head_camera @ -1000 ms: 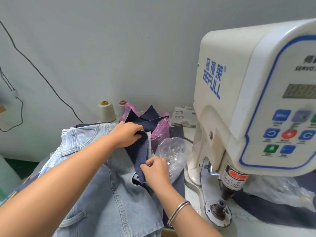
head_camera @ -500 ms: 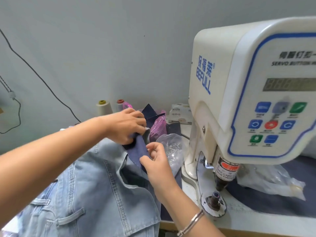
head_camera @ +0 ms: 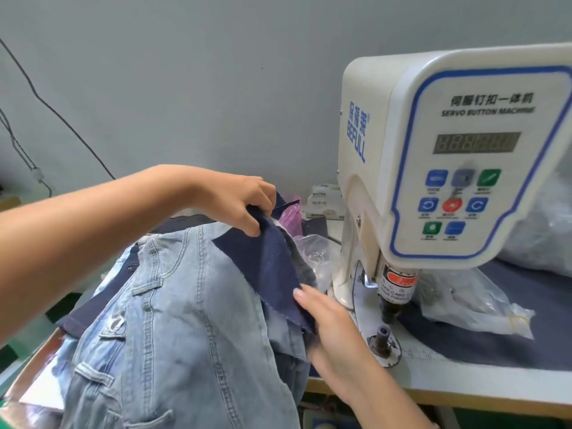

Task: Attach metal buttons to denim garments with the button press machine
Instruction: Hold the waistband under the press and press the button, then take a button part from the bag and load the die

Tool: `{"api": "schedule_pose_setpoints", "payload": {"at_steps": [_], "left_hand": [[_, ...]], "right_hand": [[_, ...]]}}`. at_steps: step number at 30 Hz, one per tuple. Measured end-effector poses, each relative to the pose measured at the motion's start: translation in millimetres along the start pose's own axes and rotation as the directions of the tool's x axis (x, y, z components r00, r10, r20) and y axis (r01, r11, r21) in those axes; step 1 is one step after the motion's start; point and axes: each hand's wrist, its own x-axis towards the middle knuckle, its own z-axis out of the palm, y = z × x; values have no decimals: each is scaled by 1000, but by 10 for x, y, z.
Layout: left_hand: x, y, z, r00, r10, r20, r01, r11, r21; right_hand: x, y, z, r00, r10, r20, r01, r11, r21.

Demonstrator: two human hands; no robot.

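Note:
A light blue denim garment [head_camera: 185, 320] lies heaped at lower left. Over its upper right part lies a dark navy denim piece [head_camera: 263, 261]. My left hand [head_camera: 244, 202] pinches the top edge of that navy piece. My right hand [head_camera: 328, 320] lies on the piece's lower right corner, its fingers blurred and their grip unclear. The white button press machine [head_camera: 448, 150] stands at the right, its punch [head_camera: 391, 305] raised over the lower die [head_camera: 382, 339]. No metal button can be made out.
Clear plastic bags lie behind the navy piece [head_camera: 315, 252] and right of the punch [head_camera: 473, 301]. A pink bag [head_camera: 291, 212] and small white packets [head_camera: 325, 202] sit at the back. Dark cloth [head_camera: 526, 335] covers the table under the machine. Cables hang on the wall at left.
My left hand has lifted the navy piece's top edge and spread it over the light denim. My right hand slid down to its lower corner. The view has drawn nearer to the machine.

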Motion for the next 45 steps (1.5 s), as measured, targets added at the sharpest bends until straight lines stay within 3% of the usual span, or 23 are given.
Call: {"api": "schedule_pose_setpoints", "payload": {"at_steps": [3,6,10,16,22,29,34,40,45], "left_hand": [[7,94,-11,1000,5,29,-5,1000,1],[-5,156,-27,997,65,47,-68,995,69],[-90,287,9,990,141,9,-141,979,151],[-67,651,529,973,230,-11,-226,945,-236],[168,859,1188,932,230,-279,-336,837,-433],[311,912,1615,934,171,-315,-313,816,-487],[365,960,1818,918,97,-384,-305,793,-527],[399,934,1889,937,93,-338,-292,741,-604],[383,851,1925,997,37,-71,-70,835,-546]], "right_hand": [[-156,-25,16,997,18,70,-15,999,-36],[-308,-99,3,990,-22,137,16,999,43],[-559,-246,-199,993,-87,77,74,984,161],[-983,-253,-744,995,70,-76,-54,980,192],[-1064,-218,-1188,980,22,-199,-30,999,-39],[-1000,-185,-1432,977,-7,-213,-67,938,-339],[-961,-130,-1494,969,-86,-230,-20,905,-426],[-976,-153,-1555,975,-93,-203,-24,859,-511],[-990,-170,-1562,981,-63,-184,-36,872,-489]]}}
